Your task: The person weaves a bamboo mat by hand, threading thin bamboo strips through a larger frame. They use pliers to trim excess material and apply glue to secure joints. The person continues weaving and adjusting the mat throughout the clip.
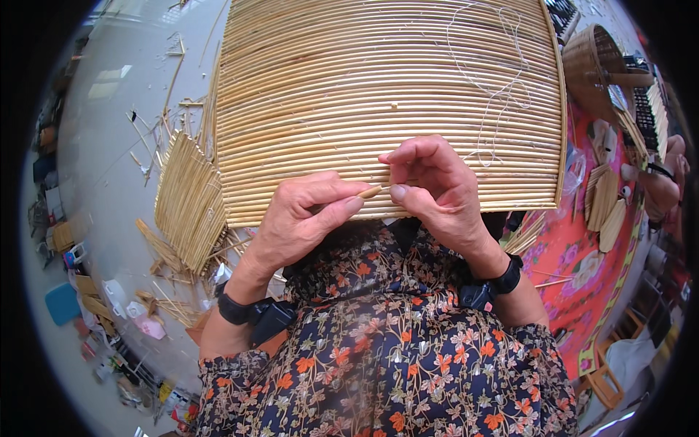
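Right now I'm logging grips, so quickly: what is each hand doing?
Left hand: closed, pinching a thin reed stick.
Right hand: closed, fingertips pinched at the woven reed mat by the stick's tip.

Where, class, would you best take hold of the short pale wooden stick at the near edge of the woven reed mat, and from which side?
Grip the short pale wooden stick by its blunt free end, coming from the near edge of the woven reed mat. That end juts out between the left hand and right hand; the rest is hidden under the fingers.
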`<state>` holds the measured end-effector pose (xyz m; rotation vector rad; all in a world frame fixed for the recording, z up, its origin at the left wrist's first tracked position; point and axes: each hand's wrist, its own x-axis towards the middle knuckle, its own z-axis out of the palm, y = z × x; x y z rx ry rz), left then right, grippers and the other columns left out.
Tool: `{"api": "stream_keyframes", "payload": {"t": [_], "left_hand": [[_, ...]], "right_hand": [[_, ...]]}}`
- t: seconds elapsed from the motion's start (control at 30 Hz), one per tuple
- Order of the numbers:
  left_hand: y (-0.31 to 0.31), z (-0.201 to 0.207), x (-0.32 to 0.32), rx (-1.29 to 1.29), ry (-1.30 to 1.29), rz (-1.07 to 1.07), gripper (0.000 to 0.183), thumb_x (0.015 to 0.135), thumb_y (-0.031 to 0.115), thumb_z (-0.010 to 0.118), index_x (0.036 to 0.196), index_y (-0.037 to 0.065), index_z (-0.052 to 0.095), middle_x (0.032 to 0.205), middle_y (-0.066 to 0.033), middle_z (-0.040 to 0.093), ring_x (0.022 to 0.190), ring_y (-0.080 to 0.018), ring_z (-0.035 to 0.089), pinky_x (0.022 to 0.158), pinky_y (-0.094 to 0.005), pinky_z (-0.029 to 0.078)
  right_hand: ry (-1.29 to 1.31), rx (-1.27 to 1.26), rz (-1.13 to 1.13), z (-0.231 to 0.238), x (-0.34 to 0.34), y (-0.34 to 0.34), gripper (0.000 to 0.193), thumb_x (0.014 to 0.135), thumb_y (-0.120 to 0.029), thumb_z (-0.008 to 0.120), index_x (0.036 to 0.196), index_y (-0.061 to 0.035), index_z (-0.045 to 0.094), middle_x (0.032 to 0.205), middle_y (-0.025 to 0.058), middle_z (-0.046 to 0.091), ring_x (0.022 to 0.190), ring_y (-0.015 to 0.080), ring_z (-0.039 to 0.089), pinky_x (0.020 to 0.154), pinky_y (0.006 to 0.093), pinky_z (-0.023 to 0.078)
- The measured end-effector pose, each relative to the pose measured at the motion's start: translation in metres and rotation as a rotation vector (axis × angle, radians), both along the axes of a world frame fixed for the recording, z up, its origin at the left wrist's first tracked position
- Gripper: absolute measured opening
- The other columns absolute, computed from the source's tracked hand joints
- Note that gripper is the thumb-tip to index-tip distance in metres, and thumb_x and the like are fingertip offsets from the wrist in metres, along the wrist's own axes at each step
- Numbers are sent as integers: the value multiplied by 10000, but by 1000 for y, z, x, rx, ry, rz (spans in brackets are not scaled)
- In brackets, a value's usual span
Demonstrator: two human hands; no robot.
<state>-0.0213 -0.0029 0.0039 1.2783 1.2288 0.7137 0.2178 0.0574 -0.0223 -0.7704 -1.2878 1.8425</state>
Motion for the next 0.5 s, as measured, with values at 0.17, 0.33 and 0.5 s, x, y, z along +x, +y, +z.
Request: {"api": "stream_keyframes", "payload": {"t": [0.17,0.33,0.5], "left_hand": [[1,1,1,-26,-8,21,238,1039,81,740,1255,8,810,868,-22,683,796,-96,598,714,-270,475],[2,3,0,-15,18,15,227,1032,69,746,1240,8,814,816,-13,655,764,-92,577,687,-280,460],[3,8,-4,66,157,-25,237,996,54,759,1221,22,823,788,-38,644,712,-121,584,647,-302,454]], "right_hand": [[-15,9,6,-4,1,1,356,952,91,662,1295,5,625,1083,25,665,975,84,669,869,262,569],[-30,38,-3,-5,0,2,348,935,90,664,1271,5,638,1064,25,672,961,88,678,867,269,574],[-40,148,-18,-14,-3,0,340,908,91,682,1236,5,660,1061,40,681,933,103,696,855,275,582]]}}
